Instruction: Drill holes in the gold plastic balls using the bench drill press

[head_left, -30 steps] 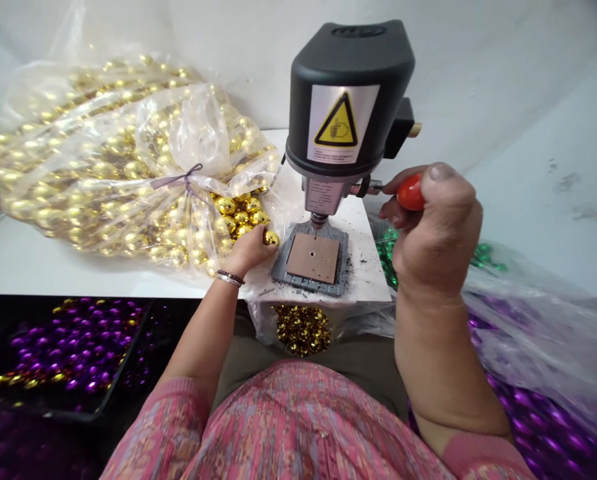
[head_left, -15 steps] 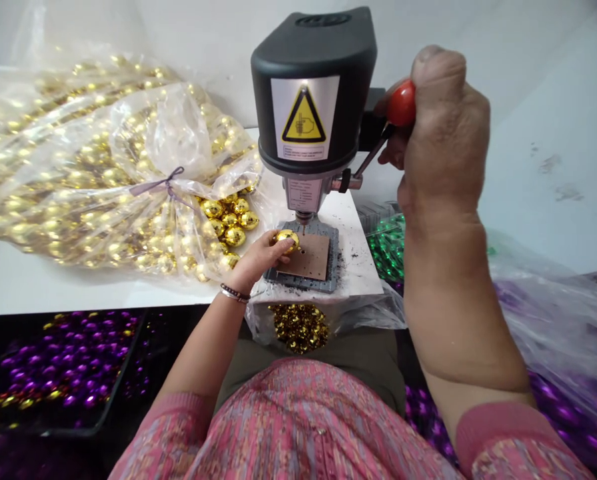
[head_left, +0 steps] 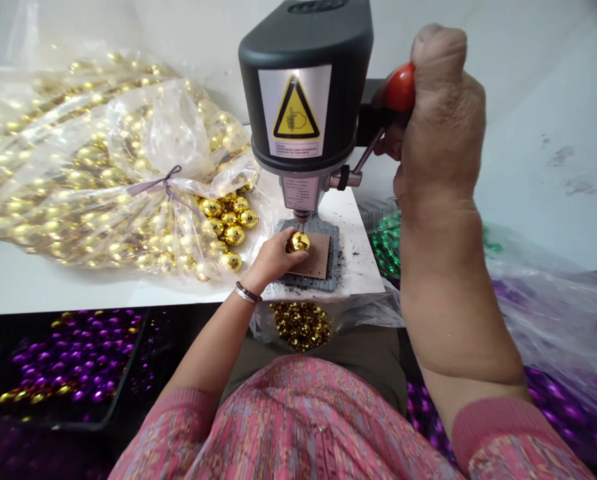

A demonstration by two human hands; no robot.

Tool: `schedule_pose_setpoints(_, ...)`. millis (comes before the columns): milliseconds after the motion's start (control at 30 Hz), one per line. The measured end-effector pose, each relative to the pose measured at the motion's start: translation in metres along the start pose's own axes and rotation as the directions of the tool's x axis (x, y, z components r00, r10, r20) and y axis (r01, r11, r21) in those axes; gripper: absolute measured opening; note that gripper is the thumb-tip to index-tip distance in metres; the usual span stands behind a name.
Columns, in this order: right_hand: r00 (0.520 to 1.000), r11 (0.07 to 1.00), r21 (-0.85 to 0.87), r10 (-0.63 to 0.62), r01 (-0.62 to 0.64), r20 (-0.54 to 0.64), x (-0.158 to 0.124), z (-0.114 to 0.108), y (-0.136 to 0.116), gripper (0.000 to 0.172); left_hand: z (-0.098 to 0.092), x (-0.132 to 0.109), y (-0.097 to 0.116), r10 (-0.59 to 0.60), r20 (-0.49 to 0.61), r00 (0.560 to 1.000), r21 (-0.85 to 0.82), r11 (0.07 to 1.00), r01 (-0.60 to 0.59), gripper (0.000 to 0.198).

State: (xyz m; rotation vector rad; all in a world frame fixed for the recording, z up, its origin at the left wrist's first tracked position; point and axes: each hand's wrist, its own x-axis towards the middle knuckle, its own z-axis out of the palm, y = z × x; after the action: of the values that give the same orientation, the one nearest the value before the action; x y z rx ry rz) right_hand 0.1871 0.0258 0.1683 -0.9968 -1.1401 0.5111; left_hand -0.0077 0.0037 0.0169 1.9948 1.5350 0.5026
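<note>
My left hand (head_left: 274, 257) pinches a shiny gold ball (head_left: 299, 243) under the bit of a small drill press (head_left: 306, 87). The ball sits over a brown board (head_left: 317, 257) that lies on the press's grey base (head_left: 332, 267). Whether the bit touches the ball I cannot tell. Up on the right, my right hand (head_left: 443, 127) is closed round the red-knobbed lever (head_left: 401, 87) of the press; the fingertips are partly hidden behind the knob.
Left on the white table (head_left: 78, 293) lies a tied clear bag (head_left: 163, 127) of gold balls, with several loose gold balls (head_left: 234, 235) beside it. Gold pieces (head_left: 303, 327) hang in plastic below the front edge. Purple balls (head_left: 78, 360) fill a dark crate; green ones (head_left: 386, 243) lie right.
My left hand has moved right, bringing the gold ball from beside the bit to beneath it. My right hand stays on the lever. The view has shifted slightly.
</note>
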Motion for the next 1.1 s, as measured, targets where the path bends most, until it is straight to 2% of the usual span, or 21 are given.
schedule_pose_setpoints(100, 0.998, 0.999, 0.002, 0.032, -0.033, 0.05, 0.0, -0.002, -0.004, 0.037, 0.006, 0.0, 0.0, 0.075, -0.015, 0.997, 0.014, 0.997, -0.075, 0.053)
schedule_pose_setpoints(200, 0.99, 0.998, 0.042, 0.04, -0.046, 0.135, -0.011, -0.009, -0.012, 0.029, 0.011, 0.003, -0.004, 0.049, 0.004, 0.999, -0.097, 0.994, -0.049, 0.061)
schedule_pose_setpoints(267, 0.978, 0.997, 0.054, 0.036, -0.048, 0.203, -0.028, -0.016, -0.019, 0.028, 0.013, 0.004, -0.008, 0.014, 0.037, 0.999, -0.176, 0.984, -0.007, 0.065)
schedule_pose_setpoints(300, 0.98, 0.998, 0.054, 0.024, -0.035, 0.196, -0.039, -0.021, -0.021, 0.03, 0.013, 0.005, -0.009, 0.001, 0.045, 0.999, -0.2, 0.98, 0.008, 0.067)
schedule_pose_setpoints(333, 0.97, 0.999, 0.03, 0.027, -0.036, 0.242, -0.051, -0.025, -0.021, 0.029, 0.014, 0.005, -0.009, -0.008, 0.046, 0.999, -0.213, 0.977, 0.017, 0.068)
schedule_pose_setpoints(367, 0.971, 1.0, 0.011, 0.022, -0.026, 0.237, -0.062, -0.029, -0.021, 0.028, 0.014, 0.006, -0.009, -0.011, 0.043, 0.999, -0.217, 0.976, 0.02, 0.069)
schedule_pose_setpoints(400, 0.96, 0.998, -0.036, 0.06, -0.052, 0.274, -0.072, -0.032, -0.019, 0.023, 0.014, 0.006, -0.009, -0.013, 0.038, 0.999, -0.216, 0.976, 0.021, 0.069)
schedule_pose_setpoints(500, 0.961, 0.993, -0.095, 0.093, -0.071, 0.261, -0.088, -0.036, -0.012, 0.022, 0.014, 0.006, -0.006, -0.021, 0.022, 1.0, -0.197, 0.98, 0.025, 0.068)
schedule_pose_setpoints(700, 0.979, 0.986, -0.151, 0.098, -0.071, 0.177, -0.087, -0.025, -0.013, 0.043, 0.015, 0.005, -0.003, -0.014, 0.023, 1.0, -0.186, 0.982, 0.018, 0.064)
schedule_pose_setpoints(833, 0.982, 0.964, -0.263, 0.078, -0.03, 0.174, -0.1, -0.027, -0.007, 0.035, 0.014, 0.005, -0.002, -0.009, 0.019, 1.0, -0.19, 0.982, 0.013, 0.063)
schedule_pose_setpoints(933, 0.974, 0.964, -0.265, 0.073, -0.014, 0.213, -0.111, -0.028, 0.007, 0.024, 0.015, 0.004, -0.002, -0.019, 0.01, 1.0, -0.211, 0.977, 0.021, 0.063)
schedule_pose_setpoints(1100, 0.986, 0.977, -0.213, 0.008, 0.029, 0.169, -0.12, -0.022, 0.027, 0.031, 0.016, 0.004, -0.004, -0.01, 0.006, 1.0, -0.217, 0.976, 0.011, 0.061)
